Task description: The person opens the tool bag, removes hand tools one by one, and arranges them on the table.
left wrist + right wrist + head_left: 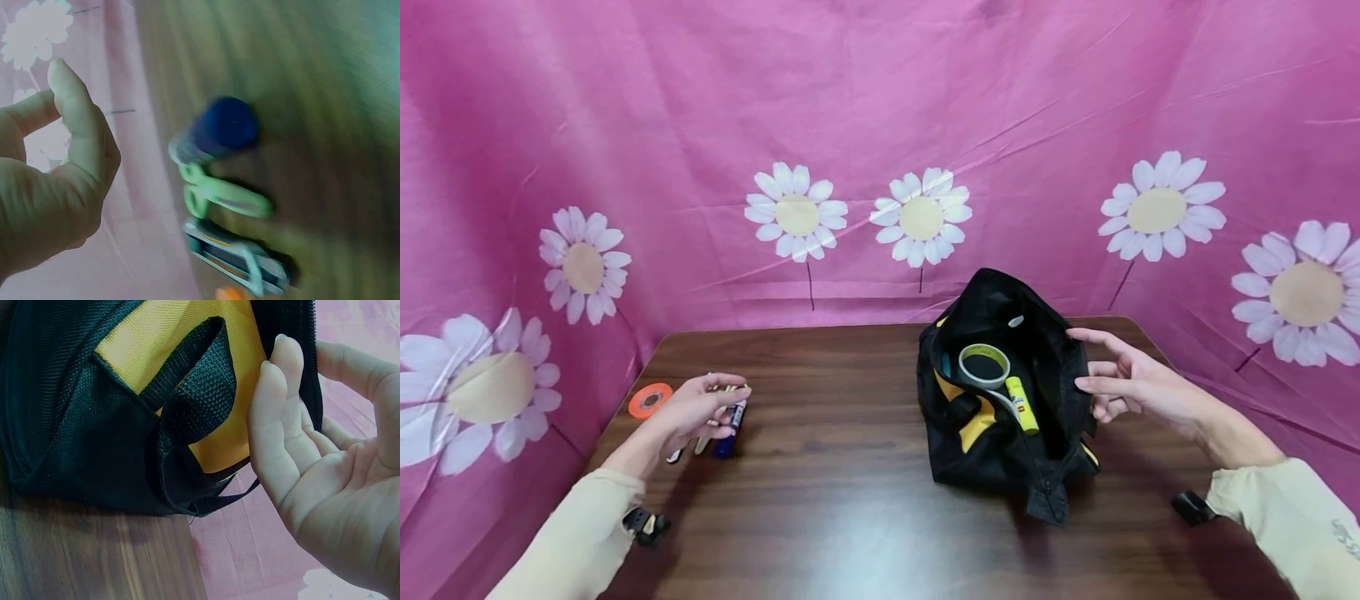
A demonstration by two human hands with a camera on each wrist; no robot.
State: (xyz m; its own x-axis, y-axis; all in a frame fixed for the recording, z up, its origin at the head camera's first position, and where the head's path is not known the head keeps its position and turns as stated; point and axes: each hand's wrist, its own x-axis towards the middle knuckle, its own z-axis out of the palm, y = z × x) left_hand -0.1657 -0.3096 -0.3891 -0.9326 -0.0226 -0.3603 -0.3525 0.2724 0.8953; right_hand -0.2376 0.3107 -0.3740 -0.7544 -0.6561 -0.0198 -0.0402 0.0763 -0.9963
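Note:
My right hand (1123,383) holds the side edge of an unzipped black and yellow bag (955,450), with fingers on both sides of the zippered rim in the right wrist view. Inside the bag lie a roll of tape (988,384) with a yellow-green inner ring and a yellow glue stick (1022,406). My left hand (696,408) hovers over small items at the table's left, fingers bent loosely, nothing visible in its grasp. Below it are a blue-capped tube (231,123), light green scissors (234,196) and a grey and black tool (237,256), blurred, kind unclear.
An orange tape roll (638,406) lies by the left edge of the brown wooden table (820,400). A black webbing strap (200,400) loops from the bag's yellow side. Pink cloth (865,100) with white daisies hangs around the back and sides.

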